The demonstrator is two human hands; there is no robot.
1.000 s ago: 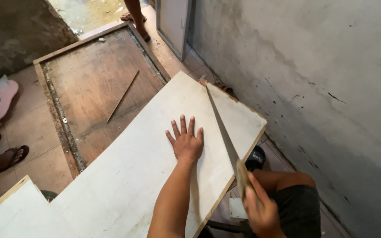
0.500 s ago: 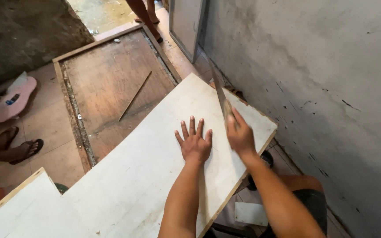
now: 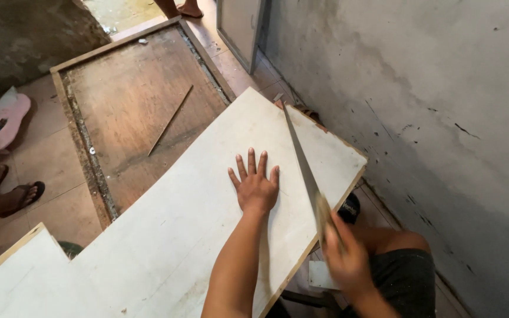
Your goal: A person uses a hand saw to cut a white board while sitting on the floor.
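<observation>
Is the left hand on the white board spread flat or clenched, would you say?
Spread flat: the left hand lies palm down, fingers fanned, on the white board.

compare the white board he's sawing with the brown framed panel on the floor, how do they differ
The white board is pale and smooth; the brown framed panel is dark, stained and edged by a wooden frame. The white board sits raised, pressed flat by the left hand, with the saw in the right hand laid across it; the brown framed panel lies on the floor, bearing only a thin stick. Both are flat rectangular sheets.
</observation>
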